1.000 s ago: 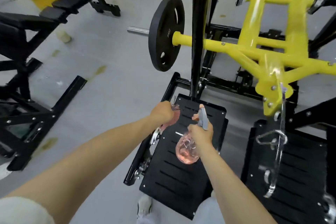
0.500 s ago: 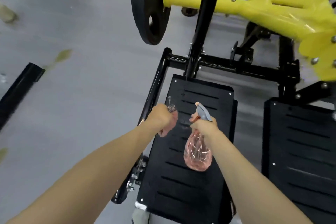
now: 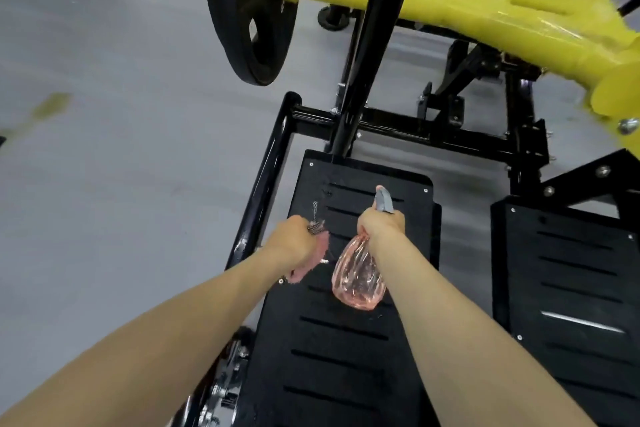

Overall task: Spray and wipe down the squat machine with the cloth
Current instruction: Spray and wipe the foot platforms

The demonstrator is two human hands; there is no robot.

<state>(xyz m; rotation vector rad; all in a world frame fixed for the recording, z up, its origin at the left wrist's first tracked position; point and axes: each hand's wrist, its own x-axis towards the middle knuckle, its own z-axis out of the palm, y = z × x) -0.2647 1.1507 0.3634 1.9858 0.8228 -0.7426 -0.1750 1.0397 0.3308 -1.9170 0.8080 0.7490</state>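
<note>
As before, the right hand grips the pink spray bottle by its neck above the black foot plate. Just left of it, the left hand still clutches the cloth.

head cam | faces forward-down | close above squat machine footplate

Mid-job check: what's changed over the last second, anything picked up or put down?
The view has dropped and closed in on the left foot plate, so both hands now sit lower in frame over it. Nothing taken up or let go. As before, the left hand grips the pink cloth and the right hand grips the spray bottle, nozzle pointing ahead.
</note>
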